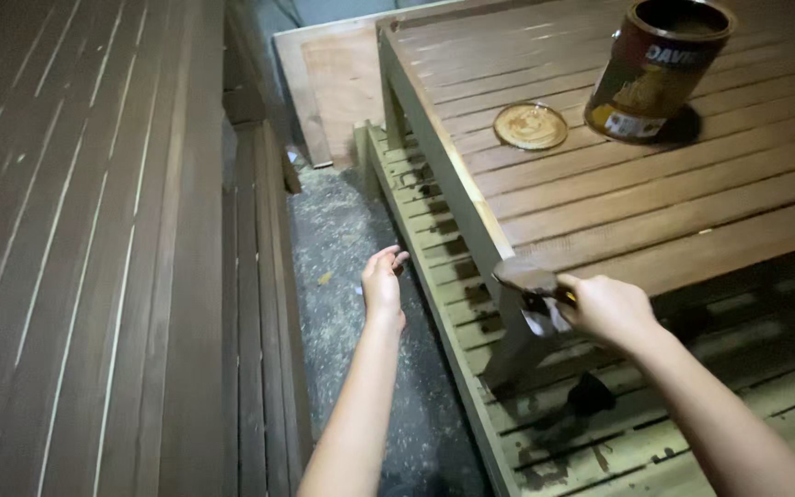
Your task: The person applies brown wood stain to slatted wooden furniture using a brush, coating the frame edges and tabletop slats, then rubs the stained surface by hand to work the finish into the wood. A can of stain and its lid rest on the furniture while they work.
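An open brown can [660,69] with a yellow label is sitting far right on the table [655,212], its round lid [530,126] lying left of it. The right hand [611,309] is gripping a brush [528,281] at the table's near edge; the left hand [384,283] is hanging loosely open, empty, over the floor.

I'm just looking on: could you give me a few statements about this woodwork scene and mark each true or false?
1. The right hand holds a brush at the slatted table edge. True.
2. The left hand grips a rag. False: it is empty, open over the floor.
3. The paint can stands open on the table. True.
4. The lid lies on the floor. False: it lies on the table, beside the can.
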`<state>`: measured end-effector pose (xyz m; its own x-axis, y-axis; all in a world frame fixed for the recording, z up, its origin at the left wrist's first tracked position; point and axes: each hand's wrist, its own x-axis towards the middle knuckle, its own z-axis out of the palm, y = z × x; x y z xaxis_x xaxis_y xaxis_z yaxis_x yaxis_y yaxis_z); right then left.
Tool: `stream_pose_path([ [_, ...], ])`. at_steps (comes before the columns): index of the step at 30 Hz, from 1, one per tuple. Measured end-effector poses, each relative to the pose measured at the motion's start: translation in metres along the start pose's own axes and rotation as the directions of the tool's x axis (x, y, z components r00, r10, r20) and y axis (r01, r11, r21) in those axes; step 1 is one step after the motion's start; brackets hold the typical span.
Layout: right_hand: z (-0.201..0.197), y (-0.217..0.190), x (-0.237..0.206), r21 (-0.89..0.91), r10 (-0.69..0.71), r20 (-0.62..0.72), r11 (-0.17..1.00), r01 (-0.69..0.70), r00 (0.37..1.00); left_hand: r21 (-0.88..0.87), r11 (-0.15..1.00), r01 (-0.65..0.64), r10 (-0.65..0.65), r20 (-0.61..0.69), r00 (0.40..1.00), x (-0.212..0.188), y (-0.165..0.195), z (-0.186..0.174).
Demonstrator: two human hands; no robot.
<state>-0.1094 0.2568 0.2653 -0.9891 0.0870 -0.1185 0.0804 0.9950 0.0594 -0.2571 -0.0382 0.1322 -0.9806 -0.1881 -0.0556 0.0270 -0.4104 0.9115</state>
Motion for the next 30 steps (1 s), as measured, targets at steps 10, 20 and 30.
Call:
stream_pose_path([
  [10, -0.023, -0.052, 0.176, 0.144, 0.054, -0.167, 0.989, -0.03, 0.984, 0.05, 0.997, 0.058, -0.06, 0.034, 0.998, 0.076, 0.02, 0.002],
  [20, -0.032, -0.088, 0.318, 0.145, 0.055, -0.206, 0.989, -0.025, 0.977, 0.108, 0.988, 0.107, -0.11, 0.028, 0.994, 0.099, 0.042, -0.018],
  [30, -0.006, -0.06, 0.224, 0.135, -0.025, -0.221, 0.989, 0.056, 0.975, 0.049, 0.998, 0.045, -0.047, 0.047, 0.998, 0.074, 0.033, -0.002],
])
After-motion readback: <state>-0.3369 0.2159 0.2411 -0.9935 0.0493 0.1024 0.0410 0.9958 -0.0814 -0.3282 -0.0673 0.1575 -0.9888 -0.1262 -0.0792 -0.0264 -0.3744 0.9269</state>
